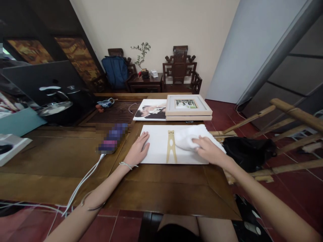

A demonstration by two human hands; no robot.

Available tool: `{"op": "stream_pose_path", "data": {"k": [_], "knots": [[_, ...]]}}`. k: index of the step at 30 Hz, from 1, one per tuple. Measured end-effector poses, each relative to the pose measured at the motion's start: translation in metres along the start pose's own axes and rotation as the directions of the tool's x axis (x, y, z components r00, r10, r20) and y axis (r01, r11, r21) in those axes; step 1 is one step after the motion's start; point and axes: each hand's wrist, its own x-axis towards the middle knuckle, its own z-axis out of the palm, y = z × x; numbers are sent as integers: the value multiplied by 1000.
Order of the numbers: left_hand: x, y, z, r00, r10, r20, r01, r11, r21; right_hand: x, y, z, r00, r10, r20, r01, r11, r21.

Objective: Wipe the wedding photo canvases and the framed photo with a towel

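A white rectangular board (156,148) lies flat on the wooden table in front of me. Down its middle runs a yellowish, A-shaped piece (171,148) with an oval hole and a small animal-like top; I cannot tell whether it is loose or fixed. My left hand (141,146) rests flat on the board's left edge, fingers stretched out. Bunched in my right hand (208,149) is a white cloth (188,136), pressed on the board's right part. The cloth covers the board's upper right corner and hangs past its right edge.
Behind the board, light wooden picture frames (188,117) are stacked beside a photo print (151,112). A phone (113,137) with a white cable lies left on the table (70,144). Farther left stands a pot (55,111). A bamboo rack (262,114) holds a black bag (247,151).
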Motion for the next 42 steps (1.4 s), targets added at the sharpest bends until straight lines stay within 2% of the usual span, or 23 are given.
{"op": "stream_pose_path", "data": {"k": [4,6,8,11,14,17,20,23,29,32,34,36,39,42], "knots": [[0,-1,-1,1000,1,2,-1,1000,4,54,21,-6,997,-14,-77,16,999,32],[0,0,-2,1000,3,2,-3,1000,5,65,24,-6,995,-4,-98,7,1000,30],[0,0,-3,1000,4,5,-4,1000,6,62,22,-2,995,6,-103,-3,1000,26],[0,1,-2,1000,0,12,0,1000,9,33,6,7,997,13,-79,-14,1000,-6],[0,1,-1,1000,-7,1,7,1000,11,-17,-18,13,999,-26,-27,24,998,-50],[0,0,1,1000,-3,-9,4,1000,5,-62,-41,11,996,-91,25,92,996,-22],[0,-1,2,1000,3,-8,-3,1000,2,-75,-44,6,996,-67,66,67,998,3],[0,-1,1,1000,3,-9,-3,1000,6,-47,-27,3,999,-18,48,19,1000,-5],[0,-1,-1,1000,8,-23,-9,1000,-20,49,17,-4,996,-28,-81,31,999,37],[1,-2,-1,1000,11,-18,-11,1000,-18,65,24,-3,994,-14,-110,17,999,32],[1,-2,-1,1000,11,-7,-11,1000,-12,57,20,2,995,-10,-102,12,1000,21],[1,-2,0,1000,8,11,-8,1000,-7,37,11,9,996,-8,-91,7,1000,-7],[0,-2,1,999,-22,46,22,1000,10,-9,-10,16,998,-54,-33,53,998,-42],[0,-2,2,997,-39,62,38,999,19,-53,-34,12,992,-110,66,112,993,-25]]}}
